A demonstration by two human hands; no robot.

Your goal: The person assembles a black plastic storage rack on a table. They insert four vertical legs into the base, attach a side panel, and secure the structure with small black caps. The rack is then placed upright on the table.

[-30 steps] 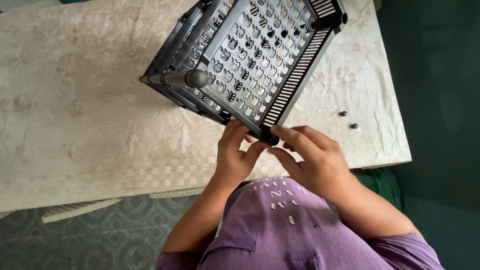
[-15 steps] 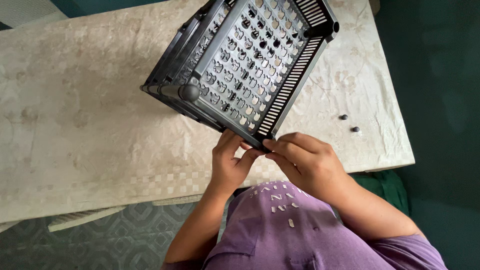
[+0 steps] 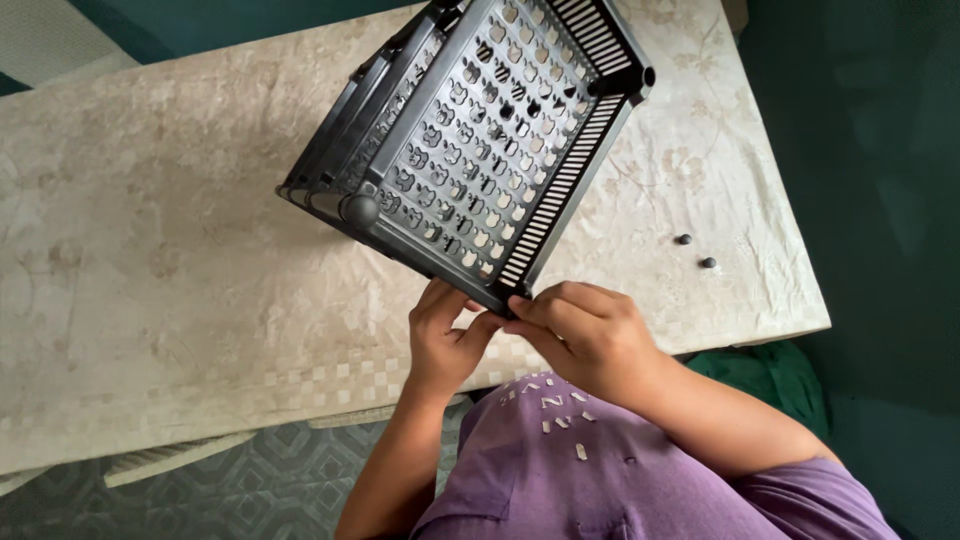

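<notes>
A dark grey plastic rack of perforated trays (image 3: 480, 130) stands tilted on the table, its near corner pointing at me. My left hand (image 3: 440, 338) pinches that near corner from below and the left. My right hand (image 3: 590, 335) closes its fingers on the same corner from the right. A round grey cap (image 3: 361, 209) sits on the rack's left corner. Whatever small part lies between my fingertips is hidden.
The table wears a beige patterned cloth (image 3: 170, 270) whose edge runs just in front of my hands. Two small dark round caps (image 3: 696, 251) lie on the cloth to the right. A green cloth (image 3: 770, 375) shows beside my right arm, and patterned floor lies below left.
The view has shifted, so the rack and my hands sit a little lower in frame. Both hands stay pinched on the near corner.
</notes>
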